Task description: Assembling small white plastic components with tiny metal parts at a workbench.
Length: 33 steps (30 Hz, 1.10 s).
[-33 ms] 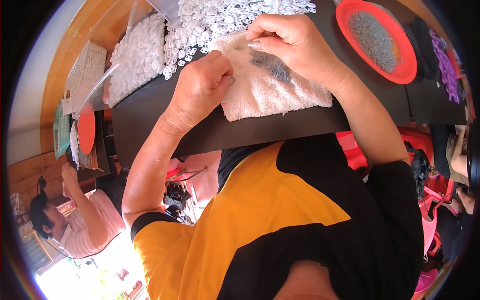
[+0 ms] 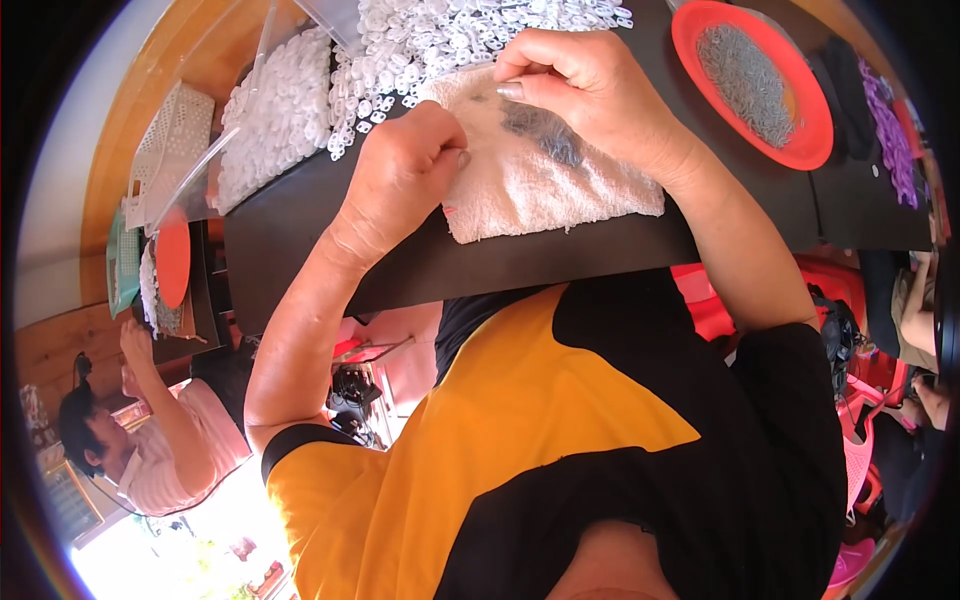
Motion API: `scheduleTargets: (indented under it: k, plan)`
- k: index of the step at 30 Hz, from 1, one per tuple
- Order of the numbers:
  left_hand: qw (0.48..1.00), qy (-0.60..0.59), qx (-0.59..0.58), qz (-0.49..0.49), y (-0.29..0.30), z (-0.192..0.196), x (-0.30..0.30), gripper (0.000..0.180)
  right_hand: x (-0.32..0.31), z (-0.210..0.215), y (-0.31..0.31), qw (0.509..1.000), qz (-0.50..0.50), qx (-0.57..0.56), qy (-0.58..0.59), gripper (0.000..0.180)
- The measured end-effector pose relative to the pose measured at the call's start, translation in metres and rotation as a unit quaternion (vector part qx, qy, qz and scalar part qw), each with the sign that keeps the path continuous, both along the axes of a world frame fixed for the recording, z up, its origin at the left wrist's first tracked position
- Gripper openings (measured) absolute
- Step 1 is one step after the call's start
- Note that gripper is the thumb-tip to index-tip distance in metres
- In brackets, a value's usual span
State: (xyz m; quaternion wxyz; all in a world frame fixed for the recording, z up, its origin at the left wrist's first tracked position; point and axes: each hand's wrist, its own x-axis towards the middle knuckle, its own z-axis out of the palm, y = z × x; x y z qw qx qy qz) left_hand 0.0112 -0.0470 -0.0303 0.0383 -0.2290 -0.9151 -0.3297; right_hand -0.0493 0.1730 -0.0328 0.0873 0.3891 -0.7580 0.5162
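Note:
Over a pale towel [image 2: 530, 200] on the dark table, both my hands are raised close together. My left hand [image 2: 405, 165] is curled closed at the towel's left edge; whatever its fingers hold is hidden. Thumb and forefinger of my right hand [image 2: 595, 95] are bent together above the towel's far part, and anything between them is too small to make out. A small heap of grey metal pins [image 2: 550, 138] lies on the towel, partly below the right hand. Beyond the hands spreads a large pile of small white plastic pieces [image 2: 440, 35] with holes.
A red oval tray [image 2: 815, 150] of grey metal pins stands at the far right, near purple strung pieces [image 2: 885, 130]. More white pieces [image 2: 275, 120] fill the far left, beside a white perforated basket [image 2: 172, 145]. Another person [image 2: 175, 440] sits at the left.

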Motion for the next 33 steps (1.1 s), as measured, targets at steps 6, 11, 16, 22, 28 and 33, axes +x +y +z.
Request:
scheduleTargets:
  k: [6, 11, 16, 22, 28, 33]
  plan:
    - [0.85, -0.282, 0.425, 0.13, 0.023, 0.019, -0.011, 0.008, 0.009, 0.005, -0.002, 0.996, 0.013, -0.02, -0.081, 0.006]
    - [0.794, -0.312, 0.513, 0.097, 0.04, 0.014, -0.02, 0.012, 0.007, 0.0, -0.004, 0.994, 0.0, -0.08, -0.069, 0.003]
    - [0.79, -0.308, 0.52, 0.104, 0.044, 0.01, -0.024, 0.012, 0.005, -0.001, -0.005, 0.987, 0.022, -0.105, -0.12, 0.002]
    - [0.825, -0.245, 0.497, 0.113, 0.053, 0.006, -0.019, 0.012, 0.004, -0.002, -0.005, 0.981, 0.007, -0.126, -0.148, 0.001]
    - [0.825, -0.24, 0.498, 0.118, 0.046, 0.003, -0.018, 0.014, 0.003, -0.004, -0.006, 0.984, -0.012, -0.121, -0.131, 0.003]
    - [0.755, -0.265, 0.59, 0.108, 0.04, -0.002, -0.021, 0.011, 0.002, -0.006, -0.006, 0.996, -0.058, -0.054, -0.05, 0.007]
